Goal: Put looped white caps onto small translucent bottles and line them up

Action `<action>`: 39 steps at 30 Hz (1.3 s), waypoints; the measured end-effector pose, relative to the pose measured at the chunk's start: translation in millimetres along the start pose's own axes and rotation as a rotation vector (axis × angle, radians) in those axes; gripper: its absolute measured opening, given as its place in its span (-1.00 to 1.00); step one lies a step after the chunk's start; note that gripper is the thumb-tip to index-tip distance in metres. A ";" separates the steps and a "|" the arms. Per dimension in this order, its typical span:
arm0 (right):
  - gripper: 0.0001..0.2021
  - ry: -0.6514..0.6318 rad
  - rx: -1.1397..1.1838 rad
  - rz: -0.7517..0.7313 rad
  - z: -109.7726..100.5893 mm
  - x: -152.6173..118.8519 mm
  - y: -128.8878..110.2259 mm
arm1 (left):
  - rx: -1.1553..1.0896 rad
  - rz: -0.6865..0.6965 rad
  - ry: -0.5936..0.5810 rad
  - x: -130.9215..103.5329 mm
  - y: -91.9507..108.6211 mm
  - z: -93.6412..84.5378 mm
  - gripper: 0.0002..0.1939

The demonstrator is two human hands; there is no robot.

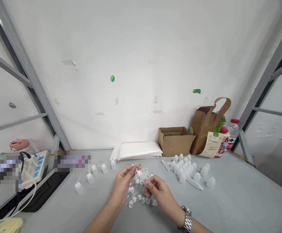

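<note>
Above white caps (130, 204) on the tabletop (94, 197), the right hand's (159, 188) fingers pinch a small bottle (141, 175), which too hard a squeeze could make slip, while the left hand's (123, 181) fingers gather at its tip, their grip unclear

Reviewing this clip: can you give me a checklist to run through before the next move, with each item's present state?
1. Bottle secure in right hand: ok, pinched by thumb and fingers.
2. Left hand at bottle's upper end: ok.
3. Bottle closed: cannot tell, left hand partly hides that end.
4. Caps within reach: ok, piled beneath the hands.
5. Loose bottles all upright: not ok, some lie flat.
</note>
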State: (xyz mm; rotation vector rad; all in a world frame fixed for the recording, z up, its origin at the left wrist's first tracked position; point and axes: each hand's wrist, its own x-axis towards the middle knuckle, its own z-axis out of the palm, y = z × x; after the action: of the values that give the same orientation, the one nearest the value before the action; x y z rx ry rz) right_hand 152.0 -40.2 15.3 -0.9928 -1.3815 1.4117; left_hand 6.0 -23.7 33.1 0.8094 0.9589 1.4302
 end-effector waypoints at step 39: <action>-0.61 -0.166 -0.173 0.004 -2.4 -6.7 4.2 | 1.127 0.176 0.925 -62.4 46.1 -159.8 -0.68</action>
State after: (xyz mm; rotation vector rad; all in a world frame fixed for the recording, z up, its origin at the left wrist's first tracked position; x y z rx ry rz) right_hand 155.9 -45.8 10.7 -1.0066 -1.6474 1.4215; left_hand -152.2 -101.3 10.5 1.0179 2.5781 1.3447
